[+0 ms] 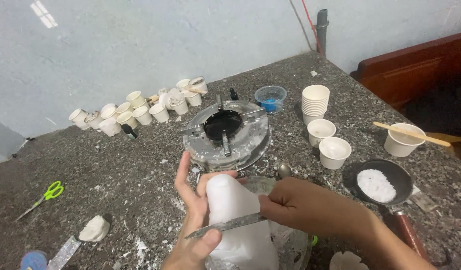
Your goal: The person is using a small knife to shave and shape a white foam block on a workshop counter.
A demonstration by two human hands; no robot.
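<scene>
1. At the lower centre of the frame the left hand (pixel 193 227) wraps around a tall white wax-like block (pixel 238 220), thumb in front and fingers behind. This closed grip steadies the block upright.
2. The right hand (pixel 295 205) comes in from the lower right, closed around the handle of a knife (pixel 225 226). The blade lies flat across the block's front face and points left, as if to shave or cut it.
3. The block stands over a clear bowl (pixel 290 245), placed where it seems meant to catch the scrapings.
4. Just above the hands, at mid-frame, sits a wax-spattered gas burner (pixel 228 132). A small pan (pixel 383 182) with white flakes lies at the right, its handle pointing toward the lower edge.
5. Paper cups stand near the burner: a stack (pixel 315 102), two single ones below it, and one cup with a wooden stick (pixel 403 140) at the far right.
6. Used cups (pixel 135 112) cluster along the wall at upper left, out of the way. Green scissors (pixel 43 195) lie at the far left, well apart from the hands.
</scene>
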